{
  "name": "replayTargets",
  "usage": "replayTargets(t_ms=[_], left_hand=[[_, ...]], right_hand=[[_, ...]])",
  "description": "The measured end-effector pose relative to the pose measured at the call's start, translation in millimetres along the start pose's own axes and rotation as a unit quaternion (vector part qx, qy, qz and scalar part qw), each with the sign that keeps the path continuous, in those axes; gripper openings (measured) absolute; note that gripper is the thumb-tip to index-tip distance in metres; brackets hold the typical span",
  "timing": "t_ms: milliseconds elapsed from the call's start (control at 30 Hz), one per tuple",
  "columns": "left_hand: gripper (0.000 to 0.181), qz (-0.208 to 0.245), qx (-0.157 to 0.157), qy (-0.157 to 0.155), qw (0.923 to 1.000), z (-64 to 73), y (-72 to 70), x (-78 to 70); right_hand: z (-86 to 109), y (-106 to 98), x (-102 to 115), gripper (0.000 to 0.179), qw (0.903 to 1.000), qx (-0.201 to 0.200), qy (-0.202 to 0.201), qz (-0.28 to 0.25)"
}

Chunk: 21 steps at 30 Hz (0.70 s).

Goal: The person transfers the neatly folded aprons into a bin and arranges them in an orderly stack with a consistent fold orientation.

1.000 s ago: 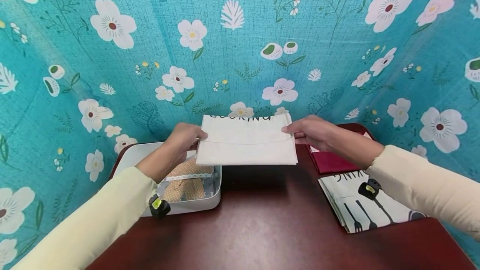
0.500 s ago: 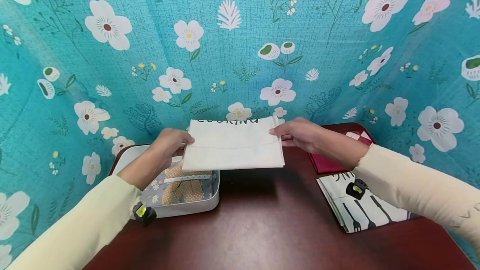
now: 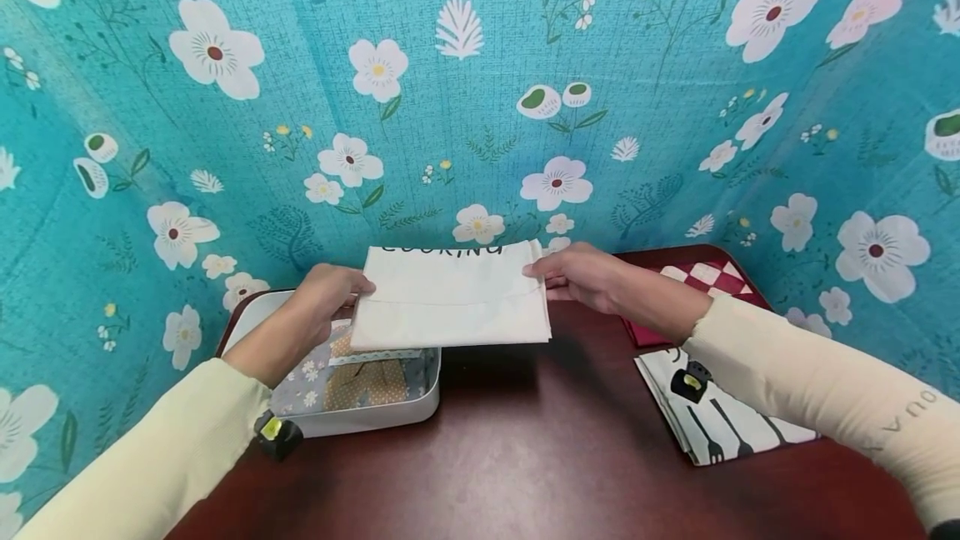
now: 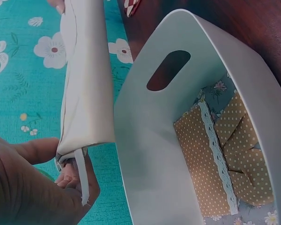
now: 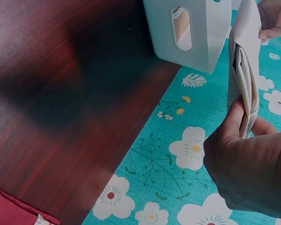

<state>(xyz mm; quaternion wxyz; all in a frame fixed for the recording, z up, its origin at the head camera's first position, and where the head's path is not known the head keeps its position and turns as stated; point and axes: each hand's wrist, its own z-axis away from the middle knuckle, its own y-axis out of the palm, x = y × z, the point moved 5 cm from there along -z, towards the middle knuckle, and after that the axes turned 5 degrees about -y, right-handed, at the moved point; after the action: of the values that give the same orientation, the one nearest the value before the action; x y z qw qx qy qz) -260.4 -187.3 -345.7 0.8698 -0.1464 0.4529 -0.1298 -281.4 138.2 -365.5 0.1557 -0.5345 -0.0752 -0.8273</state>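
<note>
Left hand (image 3: 322, 298) and right hand (image 3: 583, 275) each pinch an end of the folded white cloth (image 3: 450, 315) — held up by the bin's (image 3: 375, 418) right side. Risk: dangling strap (image 4: 83, 178) snags bin rim, or uneven grip lets soft layers slip open. Bin: smooth, stiff, rounded corners; dotted, lace-trimmed fabric (image 4: 201, 164) inside.

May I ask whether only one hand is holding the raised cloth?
No, the left hand and the right hand grip opposite ends of the cloth.
</note>
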Motion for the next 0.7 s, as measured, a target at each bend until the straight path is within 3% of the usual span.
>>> replayTargets(t_ms=[333, 700], left_hand=[[0.046, 0.008, -0.022, -0.018, 0.9996, -2.4, -11.8, 10.4], [0.046, 0.008, -0.013, -0.031, 0.9994, -0.6, -20.9, 23.1]], right_hand=[[-6.5, 15, 2, 0.036, 0.9998, 0.009, 0.007, -0.018], [-11.6, 29, 3, 0.037, 0.9994, 0.021, 0.009, -0.024]])
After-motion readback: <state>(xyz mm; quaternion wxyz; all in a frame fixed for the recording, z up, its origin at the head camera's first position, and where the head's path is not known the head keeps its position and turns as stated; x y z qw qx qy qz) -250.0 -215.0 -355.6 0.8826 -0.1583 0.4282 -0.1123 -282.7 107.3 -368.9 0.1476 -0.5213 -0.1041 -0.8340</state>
